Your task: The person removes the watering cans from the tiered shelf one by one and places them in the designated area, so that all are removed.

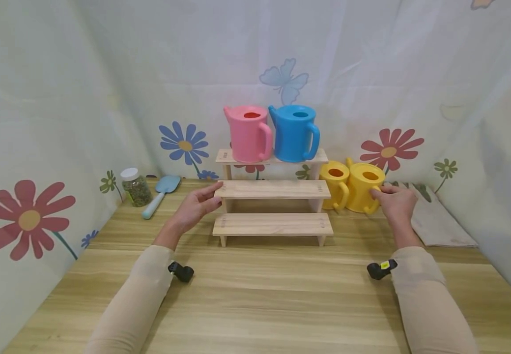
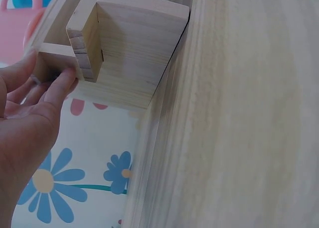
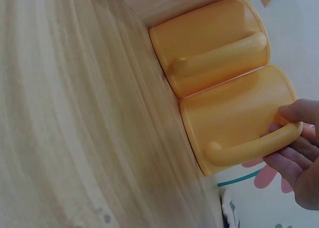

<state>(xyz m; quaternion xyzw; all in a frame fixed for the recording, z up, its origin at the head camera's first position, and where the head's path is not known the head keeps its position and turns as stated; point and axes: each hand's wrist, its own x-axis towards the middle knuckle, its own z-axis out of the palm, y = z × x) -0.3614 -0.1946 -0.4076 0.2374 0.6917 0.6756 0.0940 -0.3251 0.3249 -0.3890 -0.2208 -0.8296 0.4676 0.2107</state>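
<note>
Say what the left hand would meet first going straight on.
The left hand would first meet the middle step of the three-tier wooden stand; its fingertips lie at that step's left end, though depth is unclear.

The tiered stand (image 1: pixel 273 189) is resting on the surface (image 1: pixel 277 295), two upper jugs (image 1: pixel 245 137) sitting on its top tier (image 1: pixel 223 156). Right of the stand, two lower jugs (image 1: pixel 360 187) are standing, a cloth (image 1: pixel 439 219) lying farther right; left of it, a scoop (image 1: pixel 165 186) is lying, a jar (image 1: pixel 137 191) farther left.
</note>
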